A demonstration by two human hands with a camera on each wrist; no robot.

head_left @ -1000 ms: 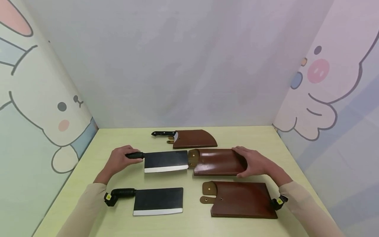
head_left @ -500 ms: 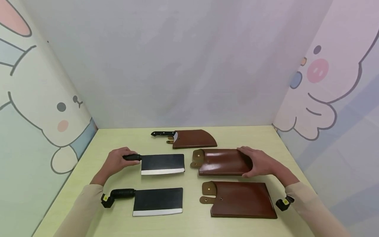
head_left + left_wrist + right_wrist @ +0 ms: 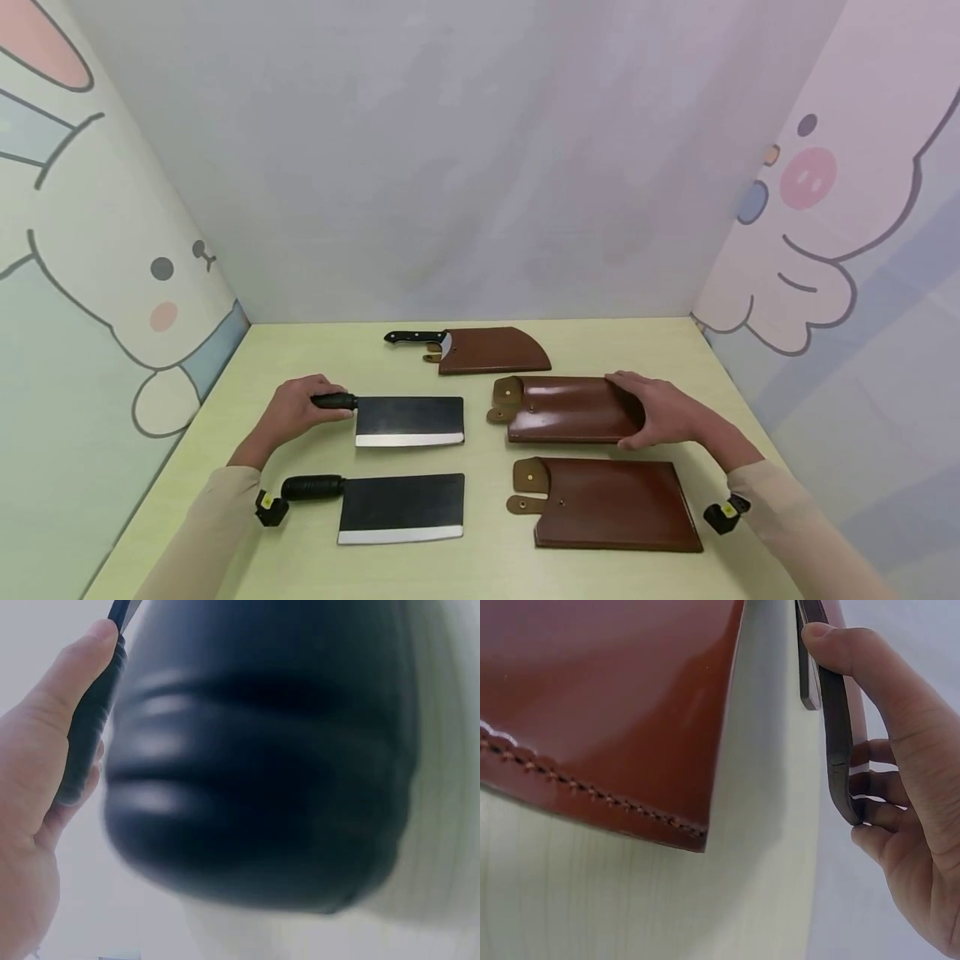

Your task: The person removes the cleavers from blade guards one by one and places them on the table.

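Note:
My left hand (image 3: 300,410) grips the black handle (image 3: 91,724) of a cleaver (image 3: 409,417), its dark rectangular blade pointing right with the bright edge toward me. Fingers and thumb of my right hand (image 3: 660,410) span the right end of a glossy brown leather sheath (image 3: 573,408). That sheath's mouth, with two tan snap straps, faces the blade across a short gap. In the right wrist view the hand (image 3: 911,772) pinches the sheath's end (image 3: 838,742), thumb on one face and fingers on the other.
A second cleaver (image 3: 402,508) lies nearer me, its ribbed handle (image 3: 255,765) filling the left wrist view. Right of it lies another brown sheath (image 3: 611,504). At the back, a knife with a black riveted handle (image 3: 414,337) sits inside a brown sheath (image 3: 495,350).
The held cleaver has drawn left and a little toward me, and the held sheath has shifted right. Blade tip and sheath straps, together before, now stand apart.

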